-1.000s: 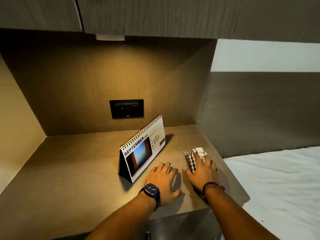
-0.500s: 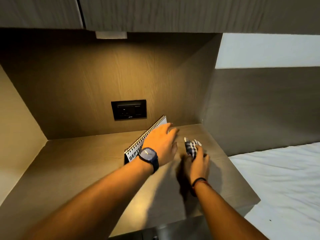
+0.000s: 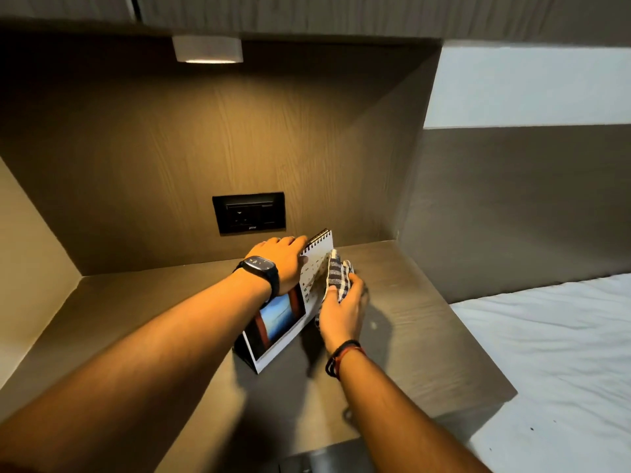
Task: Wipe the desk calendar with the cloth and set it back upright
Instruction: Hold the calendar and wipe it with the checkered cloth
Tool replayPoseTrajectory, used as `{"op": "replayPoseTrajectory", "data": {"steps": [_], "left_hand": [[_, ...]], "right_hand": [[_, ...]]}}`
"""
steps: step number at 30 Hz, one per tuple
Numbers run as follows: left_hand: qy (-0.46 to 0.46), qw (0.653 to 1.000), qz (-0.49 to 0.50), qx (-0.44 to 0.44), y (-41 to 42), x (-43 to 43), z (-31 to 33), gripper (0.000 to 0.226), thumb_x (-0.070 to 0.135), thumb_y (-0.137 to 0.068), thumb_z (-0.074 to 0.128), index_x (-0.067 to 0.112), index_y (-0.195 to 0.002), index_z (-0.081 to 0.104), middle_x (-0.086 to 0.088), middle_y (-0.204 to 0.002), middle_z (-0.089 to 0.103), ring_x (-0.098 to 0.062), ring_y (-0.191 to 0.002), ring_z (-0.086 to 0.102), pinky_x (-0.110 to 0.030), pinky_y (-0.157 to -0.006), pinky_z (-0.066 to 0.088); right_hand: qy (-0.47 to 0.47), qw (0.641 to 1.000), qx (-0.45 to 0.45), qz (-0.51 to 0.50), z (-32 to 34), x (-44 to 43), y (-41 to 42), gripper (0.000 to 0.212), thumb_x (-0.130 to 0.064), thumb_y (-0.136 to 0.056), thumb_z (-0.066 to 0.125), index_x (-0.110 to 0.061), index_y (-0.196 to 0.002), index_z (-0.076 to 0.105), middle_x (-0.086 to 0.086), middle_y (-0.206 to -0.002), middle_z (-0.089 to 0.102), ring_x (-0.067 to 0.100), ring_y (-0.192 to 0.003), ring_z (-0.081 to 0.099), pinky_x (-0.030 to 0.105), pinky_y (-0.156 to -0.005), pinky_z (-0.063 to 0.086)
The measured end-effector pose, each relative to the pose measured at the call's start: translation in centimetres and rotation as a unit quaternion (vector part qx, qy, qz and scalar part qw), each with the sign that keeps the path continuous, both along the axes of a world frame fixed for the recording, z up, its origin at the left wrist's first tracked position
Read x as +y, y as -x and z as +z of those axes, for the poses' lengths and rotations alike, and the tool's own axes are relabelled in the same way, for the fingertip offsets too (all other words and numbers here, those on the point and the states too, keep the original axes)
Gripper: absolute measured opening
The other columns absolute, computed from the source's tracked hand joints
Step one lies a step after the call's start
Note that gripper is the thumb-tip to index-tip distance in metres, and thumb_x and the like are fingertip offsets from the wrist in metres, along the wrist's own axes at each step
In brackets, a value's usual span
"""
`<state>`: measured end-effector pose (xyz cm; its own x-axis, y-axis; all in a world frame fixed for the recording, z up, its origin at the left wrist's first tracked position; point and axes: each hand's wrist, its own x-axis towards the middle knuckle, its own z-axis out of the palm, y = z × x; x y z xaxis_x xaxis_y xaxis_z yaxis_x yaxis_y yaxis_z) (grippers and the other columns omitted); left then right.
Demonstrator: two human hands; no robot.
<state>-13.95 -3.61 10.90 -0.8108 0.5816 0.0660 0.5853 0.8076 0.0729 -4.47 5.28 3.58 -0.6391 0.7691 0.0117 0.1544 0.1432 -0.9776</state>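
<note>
A spiral-bound tent desk calendar (image 3: pixel 278 327) with a photo on its front stands upright on the brown wooden desk (image 3: pixel 409 336). My left hand (image 3: pixel 281 259), with a dark watch on the wrist, grips the calendar's top spiral edge and covers part of the page. My right hand (image 3: pixel 343 312) holds a checked cloth (image 3: pixel 336 274) and presses it against the right part of the calendar's front face.
A black socket panel (image 3: pixel 249 213) sits in the wooden back wall behind the calendar. A lit lamp (image 3: pixel 207 49) hangs under the upper cabinet. Side walls close the niche left and right. A white bed (image 3: pixel 546 353) lies beyond the desk's right edge.
My left hand rose from the desk to the calendar's top edge. My right hand lifted the cloth from the desk and brought it against the calendar's front.
</note>
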Motion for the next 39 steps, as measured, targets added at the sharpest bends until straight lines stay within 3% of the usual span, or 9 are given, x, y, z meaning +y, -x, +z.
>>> {"op": "replayPoseTrajectory", "data": {"steps": [9, 14, 18, 23, 30, 36, 39], "left_hand": [[0.049, 0.998, -0.021, 0.018, -1.0, -3.3, 0.0, 0.051, 0.036, -0.098, 0.029, 0.028, -0.146, 0.013, -0.007, -0.156, 0.017, -0.033, -0.141, 0.015, -0.047, -0.114, 0.017], [0.039, 0.997, -0.040, 0.043, -1.6, -4.2, -0.4, 0.054, 0.035, -0.096, 0.033, 0.031, -0.146, 0.011, -0.006, -0.157, 0.014, -0.032, -0.143, 0.009, -0.046, -0.116, 0.014], [0.047, 0.996, -0.047, 0.062, -1.3, -4.2, -0.6, 0.055, 0.038, -0.096, 0.033, 0.032, -0.146, 0.011, -0.007, -0.158, 0.008, -0.032, -0.143, 0.000, -0.047, -0.117, 0.010], [0.045, 0.995, -0.053, 0.077, -1.6, -4.1, -0.7, 0.054, 0.038, -0.095, 0.033, 0.032, -0.145, 0.012, -0.008, -0.158, 0.008, -0.033, -0.143, -0.001, -0.048, -0.116, 0.010], [0.050, 0.995, -0.045, 0.079, -1.3, -4.0, -0.9, 0.053, 0.039, -0.096, 0.030, 0.035, -0.145, 0.010, -0.005, -0.158, 0.006, -0.031, -0.143, -0.003, -0.049, -0.116, 0.008], [0.048, 0.995, -0.046, 0.080, -1.4, -4.1, -0.8, 0.053, 0.039, -0.096, 0.029, 0.035, -0.145, 0.009, -0.006, -0.158, 0.006, -0.031, -0.144, -0.003, -0.049, -0.116, 0.007], [0.056, 0.994, -0.046, 0.084, -1.5, -4.1, -0.7, 0.054, 0.039, -0.096, 0.029, 0.035, -0.145, 0.009, -0.006, -0.158, 0.005, -0.031, -0.143, -0.003, -0.049, -0.116, 0.007]], "right_hand": [[0.004, 1.000, 0.024, -0.003, -1.2, -4.0, -1.9, 0.060, -0.014, -0.091, 0.044, -0.029, -0.145, 0.020, 0.012, -0.141, 0.033, 0.029, -0.111, 0.053, 0.050, -0.087, 0.053], [-0.022, 0.995, 0.050, 0.082, -1.1, -8.1, -2.0, 0.063, -0.012, -0.091, 0.044, -0.029, -0.146, 0.020, 0.006, -0.155, 0.018, 0.026, -0.135, 0.035, 0.033, -0.109, 0.035], [-0.036, 0.994, 0.037, 0.095, -1.6, -8.8, -1.9, 0.068, -0.009, -0.089, 0.046, -0.029, -0.147, 0.017, 0.006, -0.156, 0.010, 0.030, -0.135, 0.034, 0.043, -0.109, 0.038], [0.047, 0.998, -0.031, 0.032, -1.2, -6.3, -0.2, 0.065, -0.008, -0.089, 0.045, -0.022, -0.148, 0.019, 0.013, -0.157, 0.013, 0.037, -0.136, 0.032, 0.046, -0.109, 0.035], [-0.045, 0.993, -0.010, 0.105, -2.9, -9.5, -2.5, 0.075, -0.003, -0.088, 0.046, -0.033, -0.147, 0.011, 0.000, -0.159, 0.004, 0.033, -0.132, 0.037, 0.048, -0.103, 0.043], [0.040, 0.998, 0.003, 0.051, -0.9, -8.2, -0.6, 0.072, 0.005, -0.085, 0.040, -0.027, -0.146, 0.020, 0.004, -0.159, 0.011, 0.029, -0.140, 0.029, 0.043, -0.111, 0.036], [-0.004, 0.996, 0.013, 0.085, -0.9, -9.7, -1.6, 0.072, 0.006, -0.085, 0.040, -0.028, -0.146, 0.022, -0.001, -0.159, 0.008, 0.027, -0.138, 0.030, 0.035, -0.111, 0.034]]}}
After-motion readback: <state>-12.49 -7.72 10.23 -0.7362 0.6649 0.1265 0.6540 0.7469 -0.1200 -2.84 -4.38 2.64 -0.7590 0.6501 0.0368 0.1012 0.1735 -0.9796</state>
